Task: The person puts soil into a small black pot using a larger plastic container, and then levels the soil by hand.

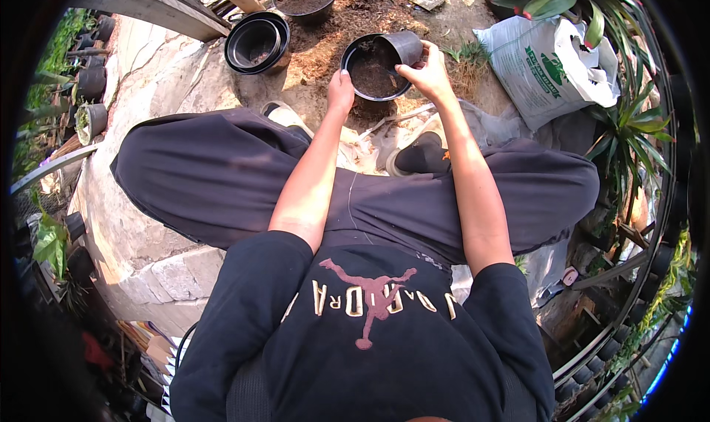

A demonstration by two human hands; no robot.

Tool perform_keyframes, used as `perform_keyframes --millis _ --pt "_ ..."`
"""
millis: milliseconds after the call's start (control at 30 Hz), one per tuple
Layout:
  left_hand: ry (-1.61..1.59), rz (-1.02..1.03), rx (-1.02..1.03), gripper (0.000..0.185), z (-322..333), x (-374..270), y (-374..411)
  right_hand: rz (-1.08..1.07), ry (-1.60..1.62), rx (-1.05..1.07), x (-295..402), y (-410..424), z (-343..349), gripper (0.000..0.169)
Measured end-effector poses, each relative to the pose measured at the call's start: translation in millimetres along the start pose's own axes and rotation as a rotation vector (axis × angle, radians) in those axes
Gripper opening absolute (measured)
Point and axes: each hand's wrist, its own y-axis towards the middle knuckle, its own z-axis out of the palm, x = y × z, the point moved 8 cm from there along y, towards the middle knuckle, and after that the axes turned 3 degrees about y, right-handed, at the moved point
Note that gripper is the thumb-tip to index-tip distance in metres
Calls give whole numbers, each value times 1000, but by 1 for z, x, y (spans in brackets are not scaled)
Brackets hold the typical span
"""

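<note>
In the head view, a round black plastic pot (379, 95) with dark soil in it stands on the ground before me. My left hand (340, 93) grips its near left rim, thumb on top. My right hand (427, 72) holds a smaller black plastic pot (407, 46) tilted on its side over the right part of the larger pot, thumb and fingers on its rim. Dark soil lies in the larger pot, below the mouth of the small one; whether any is falling cannot be told. A tuft of grassy plants with bare roots (471, 61) lies right of my right hand.
Nested black pots (228, 56) stand at left, and a soil-filled pot with a small plant (305, 14) behind them. A white printed sack (524, 69) leans at right, near broad-leaved plants (635, 125). Wooden beams (161, 11) cross the upper left. Loose brown material (366, 6) covers the ground ahead.
</note>
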Motion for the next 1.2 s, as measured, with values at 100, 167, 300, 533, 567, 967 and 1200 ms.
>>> perform_keyframes --millis 100,167,300,533,567,967,1200 --pt "27 -65 54 39 10 -4 -6 31 7 -10 -13 1 -6 101" --pt "34 -71 56 39 16 -6 -7 38 -3 -19 -22 1 -10 101" --pt "152 32 -27 41 10 4 9 49 -19 -7 -14 2 -8 99" --pt "48 -85 41 41 22 -2 -3 -13 -75 -64 -11 -2 -16 95" --pt "61 -62 50 42 27 -2 -1 -8 -81 -64 -16 -2 -19 95" --pt "104 -40 39 44 13 4 4 73 31 4 -3 -4 -7 107" --pt "57 -89 75 44 21 1 -1 73 -24 -39 -13 3 -22 110"
